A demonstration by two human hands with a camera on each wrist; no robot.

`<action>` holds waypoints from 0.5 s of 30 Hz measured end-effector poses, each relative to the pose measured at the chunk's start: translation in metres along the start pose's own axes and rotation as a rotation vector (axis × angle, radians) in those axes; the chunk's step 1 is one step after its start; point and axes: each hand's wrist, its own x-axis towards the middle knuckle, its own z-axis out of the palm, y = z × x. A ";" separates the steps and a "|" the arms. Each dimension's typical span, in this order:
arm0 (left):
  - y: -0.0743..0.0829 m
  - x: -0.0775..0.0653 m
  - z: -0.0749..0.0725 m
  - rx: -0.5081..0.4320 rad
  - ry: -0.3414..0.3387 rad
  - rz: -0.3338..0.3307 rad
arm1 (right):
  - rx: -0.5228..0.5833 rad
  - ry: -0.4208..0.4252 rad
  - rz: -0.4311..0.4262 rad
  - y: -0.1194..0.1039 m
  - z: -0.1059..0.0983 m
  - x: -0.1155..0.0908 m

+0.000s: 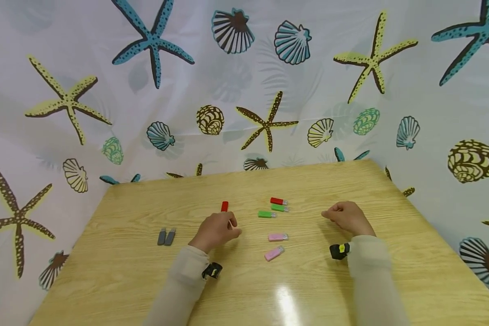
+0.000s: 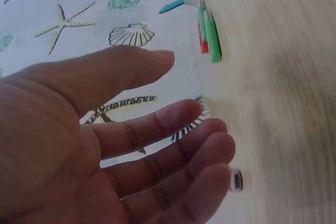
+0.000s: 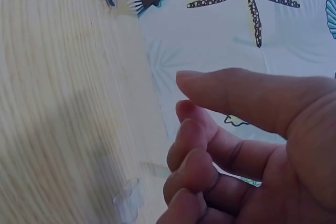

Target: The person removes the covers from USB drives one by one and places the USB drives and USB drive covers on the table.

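Note:
My left hand (image 1: 217, 230) hovers over the left-middle of the table, loosely bent and holding nothing. Just beyond its knuckles lies a red USB stick (image 1: 224, 206), partly hidden by the hand; its metal plug (image 2: 237, 180) shows beside the fingertips in the left wrist view. On the right, my empty right hand (image 1: 347, 217) is held with thumb and fingers loosely curled, a gap between them. Between the hands are another red USB stick (image 1: 277, 201), two green USB sticks (image 1: 266, 214) and two pink USB sticks (image 1: 274, 253).
Two grey USB sticks (image 1: 170, 237) lie side by side left of my left hand. The wooden table (image 1: 146, 280) ends at a hanging cloth (image 1: 187, 113) printed with starfish and shells. A small see-through shape (image 3: 127, 200) shows low in the right wrist view.

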 end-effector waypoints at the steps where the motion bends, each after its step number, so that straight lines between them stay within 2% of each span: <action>1: 0.002 0.000 0.002 0.005 -0.008 0.009 | 0.002 -0.002 -0.004 -0.002 0.001 0.000; 11: 0.021 0.003 0.017 0.009 -0.088 0.082 | 0.042 -0.034 -0.023 -0.019 0.009 0.001; 15: 0.030 0.004 0.023 0.000 -0.122 0.087 | 0.030 -0.039 -0.032 -0.022 0.016 0.002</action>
